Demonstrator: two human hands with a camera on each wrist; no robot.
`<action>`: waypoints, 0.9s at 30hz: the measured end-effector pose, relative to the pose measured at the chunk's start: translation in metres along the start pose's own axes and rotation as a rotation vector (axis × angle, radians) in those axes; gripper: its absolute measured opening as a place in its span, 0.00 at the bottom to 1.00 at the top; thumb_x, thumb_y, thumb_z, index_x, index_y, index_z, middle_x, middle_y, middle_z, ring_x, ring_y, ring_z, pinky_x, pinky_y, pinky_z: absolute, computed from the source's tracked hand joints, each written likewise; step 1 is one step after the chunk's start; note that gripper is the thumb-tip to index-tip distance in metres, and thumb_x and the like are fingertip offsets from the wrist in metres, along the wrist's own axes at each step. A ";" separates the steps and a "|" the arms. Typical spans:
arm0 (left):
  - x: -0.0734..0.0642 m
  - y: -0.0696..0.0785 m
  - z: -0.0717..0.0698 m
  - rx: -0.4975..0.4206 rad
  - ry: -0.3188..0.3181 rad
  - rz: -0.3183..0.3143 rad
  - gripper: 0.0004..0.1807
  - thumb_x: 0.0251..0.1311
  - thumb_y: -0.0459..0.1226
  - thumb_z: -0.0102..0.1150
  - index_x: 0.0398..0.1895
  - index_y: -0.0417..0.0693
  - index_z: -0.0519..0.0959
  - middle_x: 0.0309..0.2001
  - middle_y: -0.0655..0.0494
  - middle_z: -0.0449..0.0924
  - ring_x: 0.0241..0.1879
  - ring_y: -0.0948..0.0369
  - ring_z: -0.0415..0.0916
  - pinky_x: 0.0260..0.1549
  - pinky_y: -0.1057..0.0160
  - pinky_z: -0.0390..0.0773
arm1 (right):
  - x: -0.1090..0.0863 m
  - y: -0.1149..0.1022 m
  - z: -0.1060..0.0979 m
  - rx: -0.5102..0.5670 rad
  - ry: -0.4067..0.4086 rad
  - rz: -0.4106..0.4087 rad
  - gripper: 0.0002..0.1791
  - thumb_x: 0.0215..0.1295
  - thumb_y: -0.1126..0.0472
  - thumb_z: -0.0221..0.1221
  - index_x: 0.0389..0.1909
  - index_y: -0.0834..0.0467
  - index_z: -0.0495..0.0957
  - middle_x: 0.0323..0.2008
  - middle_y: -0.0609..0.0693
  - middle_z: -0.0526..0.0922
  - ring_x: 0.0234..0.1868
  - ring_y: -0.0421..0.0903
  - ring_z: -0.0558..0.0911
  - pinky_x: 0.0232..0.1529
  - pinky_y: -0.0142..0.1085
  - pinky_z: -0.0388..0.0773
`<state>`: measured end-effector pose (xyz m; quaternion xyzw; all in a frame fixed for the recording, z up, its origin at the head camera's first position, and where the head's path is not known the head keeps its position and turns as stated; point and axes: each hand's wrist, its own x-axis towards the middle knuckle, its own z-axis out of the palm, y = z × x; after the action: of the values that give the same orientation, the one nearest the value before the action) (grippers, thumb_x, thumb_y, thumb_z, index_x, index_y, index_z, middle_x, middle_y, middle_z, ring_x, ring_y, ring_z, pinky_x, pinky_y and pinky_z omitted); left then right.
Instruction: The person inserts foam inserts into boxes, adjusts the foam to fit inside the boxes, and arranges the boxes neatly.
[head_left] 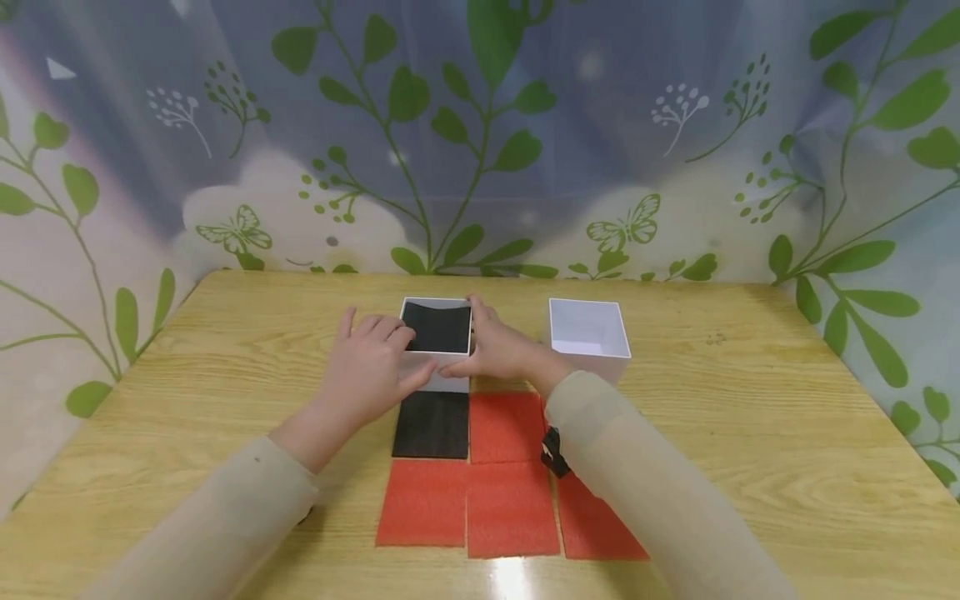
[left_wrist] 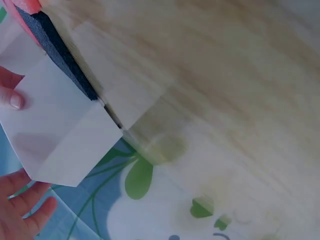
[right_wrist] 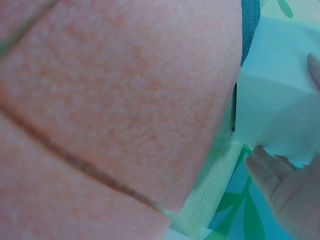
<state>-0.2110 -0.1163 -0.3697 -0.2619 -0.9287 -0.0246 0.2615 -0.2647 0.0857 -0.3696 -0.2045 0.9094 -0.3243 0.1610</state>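
A white open-topped box (head_left: 450, 373) stands left of centre on the table, with a black felt piece (head_left: 438, 327) inside near its rim. My right hand (head_left: 504, 346) grips the box's right side, thumb across the front and fingers at the far right corner. At the left rim, my left hand (head_left: 367, 358) has its fingertips at the edge of the black felt, thumb stretched out past the front face. Directly before the box lies a black felt square (head_left: 431, 425). The left wrist view shows the white box (left_wrist: 65, 115) close up, with fingers at its edges.
Red felt squares lie flat in front: one (head_left: 504, 427) beside the black square, then a row with a left one (head_left: 422, 504), a middle one (head_left: 512, 510) and a right one (head_left: 596, 525) partly under my right sleeve. A second white box (head_left: 588, 329) stands behind my right wrist.
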 end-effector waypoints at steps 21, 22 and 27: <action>-0.009 0.020 -0.015 -0.001 -0.168 0.075 0.31 0.57 0.56 0.56 0.54 0.42 0.76 0.51 0.48 0.77 0.52 0.52 0.72 0.57 0.39 0.59 | 0.000 0.001 -0.001 -0.014 -0.009 0.000 0.64 0.49 0.45 0.69 0.71 0.57 0.30 0.68 0.63 0.47 0.63 0.55 0.63 0.61 0.47 0.63; -0.011 0.021 -0.016 -0.005 -0.166 0.083 0.31 0.56 0.55 0.57 0.55 0.41 0.75 0.52 0.47 0.76 0.52 0.51 0.72 0.57 0.40 0.60 | 0.000 0.000 -0.001 -0.010 -0.009 0.001 0.64 0.49 0.45 0.69 0.71 0.57 0.30 0.68 0.63 0.47 0.63 0.55 0.63 0.61 0.47 0.63; -0.023 0.024 -0.023 -0.016 -0.130 0.150 0.31 0.54 0.52 0.62 0.55 0.41 0.75 0.55 0.43 0.73 0.54 0.49 0.71 0.55 0.42 0.66 | -0.001 0.000 0.000 0.001 -0.014 0.007 0.64 0.49 0.45 0.68 0.71 0.57 0.29 0.69 0.63 0.46 0.63 0.55 0.64 0.61 0.47 0.64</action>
<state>-0.1712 -0.1104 -0.3635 -0.3340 -0.9211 0.0044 0.1999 -0.2640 0.0862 -0.3691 -0.2035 0.9088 -0.3229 0.1686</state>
